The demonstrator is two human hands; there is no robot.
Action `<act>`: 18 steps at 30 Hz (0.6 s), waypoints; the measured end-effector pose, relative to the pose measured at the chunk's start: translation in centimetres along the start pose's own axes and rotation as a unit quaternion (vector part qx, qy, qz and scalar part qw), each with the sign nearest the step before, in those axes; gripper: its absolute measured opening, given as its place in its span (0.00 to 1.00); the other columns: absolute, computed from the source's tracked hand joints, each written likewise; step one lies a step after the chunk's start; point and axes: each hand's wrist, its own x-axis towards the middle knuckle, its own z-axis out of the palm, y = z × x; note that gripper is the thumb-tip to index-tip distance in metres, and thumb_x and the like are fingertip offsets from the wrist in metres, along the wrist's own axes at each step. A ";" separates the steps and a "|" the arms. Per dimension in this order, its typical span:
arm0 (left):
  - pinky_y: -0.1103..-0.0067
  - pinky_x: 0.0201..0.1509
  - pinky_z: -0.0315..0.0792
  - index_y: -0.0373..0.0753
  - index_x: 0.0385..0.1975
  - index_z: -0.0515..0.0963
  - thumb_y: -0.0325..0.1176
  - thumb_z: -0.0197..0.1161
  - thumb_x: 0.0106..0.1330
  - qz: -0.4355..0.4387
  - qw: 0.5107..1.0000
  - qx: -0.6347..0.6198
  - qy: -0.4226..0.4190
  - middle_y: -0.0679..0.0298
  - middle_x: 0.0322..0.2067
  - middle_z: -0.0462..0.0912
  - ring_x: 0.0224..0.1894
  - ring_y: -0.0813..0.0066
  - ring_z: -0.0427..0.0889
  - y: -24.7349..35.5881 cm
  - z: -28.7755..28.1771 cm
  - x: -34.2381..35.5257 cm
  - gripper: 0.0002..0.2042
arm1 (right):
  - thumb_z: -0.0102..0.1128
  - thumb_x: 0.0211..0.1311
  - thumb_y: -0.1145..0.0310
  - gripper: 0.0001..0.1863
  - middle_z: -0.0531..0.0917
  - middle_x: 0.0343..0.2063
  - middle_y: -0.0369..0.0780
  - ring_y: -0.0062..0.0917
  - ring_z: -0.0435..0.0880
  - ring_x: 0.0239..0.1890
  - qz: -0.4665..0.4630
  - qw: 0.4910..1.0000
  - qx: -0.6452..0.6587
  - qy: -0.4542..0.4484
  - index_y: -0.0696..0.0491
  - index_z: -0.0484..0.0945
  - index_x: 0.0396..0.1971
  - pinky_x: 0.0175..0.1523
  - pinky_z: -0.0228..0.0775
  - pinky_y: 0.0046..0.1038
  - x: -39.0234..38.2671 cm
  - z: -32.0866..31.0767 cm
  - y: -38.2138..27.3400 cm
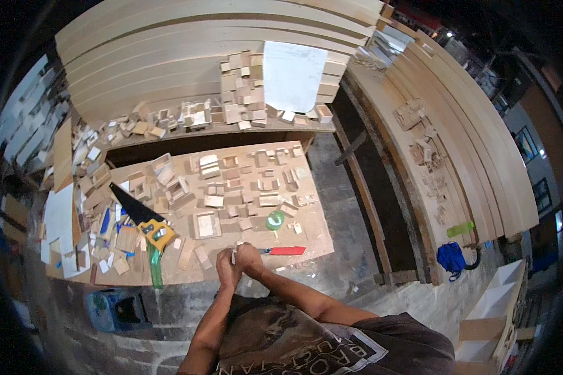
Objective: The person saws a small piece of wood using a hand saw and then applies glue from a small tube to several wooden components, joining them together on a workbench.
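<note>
My left hand (227, 270) and my right hand (249, 260) are closed close together at the table's near edge. A small pale piece (234, 255) shows between them; the fingers hide most of it, so its kind is unclear. Just right of my right hand lies a tool with a red handle (286, 250). Beyond my hands, small wooden boxes and blocks stand in loose rows, among them a shallow square wooden box (206, 225). A round green container (275, 220) with something white inside stands to their right.
A handsaw (145, 219) with a yellow handle lies at the left among wood offcuts (116, 247). Behind the worktable (322, 234), stacked boards (169, 62) rise above a shelf of blocks. More long boards (444, 119) run along the right. A blue plastic stool (116, 310) stands near left.
</note>
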 end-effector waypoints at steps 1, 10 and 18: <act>0.62 0.51 0.72 0.28 0.36 0.79 0.30 0.66 0.55 0.012 1.000 0.002 0.012 0.45 0.38 0.82 0.44 0.44 0.78 0.3 0.0 0.3 0.13 | 0.57 0.56 0.67 0.13 0.83 0.31 0.56 0.49 0.84 0.38 -0.014 1.000 -0.010 0.006 0.62 0.81 0.29 0.44 0.78 0.43 -0.1 0.1 -0.1; 0.61 0.52 0.71 0.30 0.37 0.80 0.32 0.66 0.56 -0.004 0.999 -0.031 -0.012 0.47 0.39 0.82 0.45 0.45 0.78 1.1 -0.4 0.7 0.13 | 0.55 0.56 0.69 0.12 0.82 0.32 0.56 0.48 0.84 0.38 -0.003 0.999 -0.010 0.032 0.62 0.83 0.27 0.46 0.78 0.43 -0.3 -0.1 -0.9; 0.60 0.54 0.71 0.29 0.38 0.80 0.35 0.67 0.56 -0.024 0.998 -0.033 -0.039 0.46 0.40 0.82 0.48 0.45 0.78 0.0 -0.5 0.4 0.16 | 0.55 0.57 0.66 0.14 0.82 0.39 0.56 0.50 0.85 0.41 0.029 0.999 -0.019 -0.008 0.62 0.81 0.34 0.46 0.78 0.44 0.4 0.0 -0.9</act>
